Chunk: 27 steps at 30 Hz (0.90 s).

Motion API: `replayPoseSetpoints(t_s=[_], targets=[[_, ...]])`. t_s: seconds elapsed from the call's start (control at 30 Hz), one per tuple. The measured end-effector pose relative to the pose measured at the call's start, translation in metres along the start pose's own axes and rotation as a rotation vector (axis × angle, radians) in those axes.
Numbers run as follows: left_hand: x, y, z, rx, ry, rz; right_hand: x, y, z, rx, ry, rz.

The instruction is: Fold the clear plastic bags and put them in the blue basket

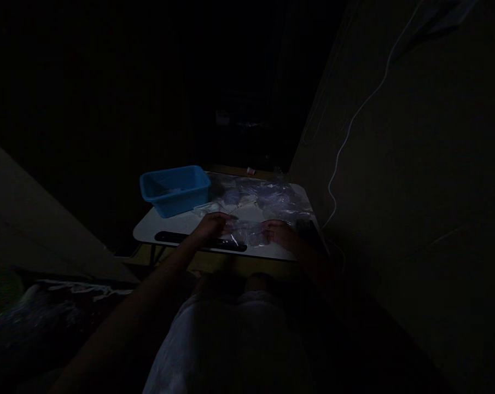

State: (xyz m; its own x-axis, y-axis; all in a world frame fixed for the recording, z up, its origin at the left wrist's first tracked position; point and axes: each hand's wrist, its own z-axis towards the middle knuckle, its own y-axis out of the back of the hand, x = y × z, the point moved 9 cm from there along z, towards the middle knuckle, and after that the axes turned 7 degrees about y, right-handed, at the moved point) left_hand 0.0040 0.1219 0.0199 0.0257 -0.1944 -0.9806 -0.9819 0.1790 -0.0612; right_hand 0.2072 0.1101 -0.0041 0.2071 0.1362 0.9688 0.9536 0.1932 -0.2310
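Note:
A clear plastic bag (pixel 247 232) is stretched between my two hands, just above the front part of a small white table (pixel 181 223). My left hand (pixel 215 223) pinches its left end. At the opposite end, my right hand (pixel 280 232) has its fingers closed on the plastic. Behind the hands lies a spread of more clear plastic bags (pixel 278 194). A crumpled pale piece (pixel 208 208) sits beyond my left hand, too dim to name. The picture is very dark, so the fingertips are hard to make out.
A blue plastic basin (pixel 181 201) stands on the table's left side, with something pale inside. A small pinkish cup-like item (pixel 251 171) is at the far edge. Something dark (pixel 308 232) lies by my right wrist. A white cable (pixel 351 123) hangs along the right wall.

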Motion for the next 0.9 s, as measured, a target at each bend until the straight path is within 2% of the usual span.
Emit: replayPoseSetpoints(t_s=[0.07,0.13,0.2,0.3,0.33,0.4,0.5,0.6,0.77,0.9], targets=[[-0.018,0.010,0.000,-0.136,-0.151,0.222,0.001,0.000,0.000,-0.027,0.019,0.003],[-0.038,0.002,-0.009,-0.217,-0.321,0.501,0.000,0.000,0.000,-0.059,0.022,-0.007],[-0.047,-0.032,-0.021,-0.130,-0.457,0.809,-0.001,0.000,0.000,-0.089,0.016,-0.023],[-0.042,-0.082,-0.038,-0.026,-0.557,1.197,-0.002,-0.002,-0.001,-0.101,0.019,-0.035],[-0.039,-0.093,-0.041,-0.026,-0.570,1.269,-0.002,-0.001,-0.001,-0.104,0.022,-0.035],[-0.035,-0.105,-0.043,-0.089,-0.557,1.374,-0.002,0.000,-0.002,-0.113,0.025,-0.028],[-0.033,-0.107,-0.039,-0.211,-0.550,1.448,-0.001,0.004,-0.004,-0.119,0.023,-0.019],[-0.036,-0.102,-0.036,-0.276,-0.611,1.471,-0.001,0.007,-0.004,-0.096,0.020,-0.043],[-0.041,-0.091,-0.033,-0.271,-0.720,1.530,-0.003,0.008,-0.006,-0.048,0.007,-0.049],[-0.043,-0.090,-0.037,-0.242,-0.831,1.627,-0.001,0.010,-0.007,-0.073,-0.008,-0.062]])
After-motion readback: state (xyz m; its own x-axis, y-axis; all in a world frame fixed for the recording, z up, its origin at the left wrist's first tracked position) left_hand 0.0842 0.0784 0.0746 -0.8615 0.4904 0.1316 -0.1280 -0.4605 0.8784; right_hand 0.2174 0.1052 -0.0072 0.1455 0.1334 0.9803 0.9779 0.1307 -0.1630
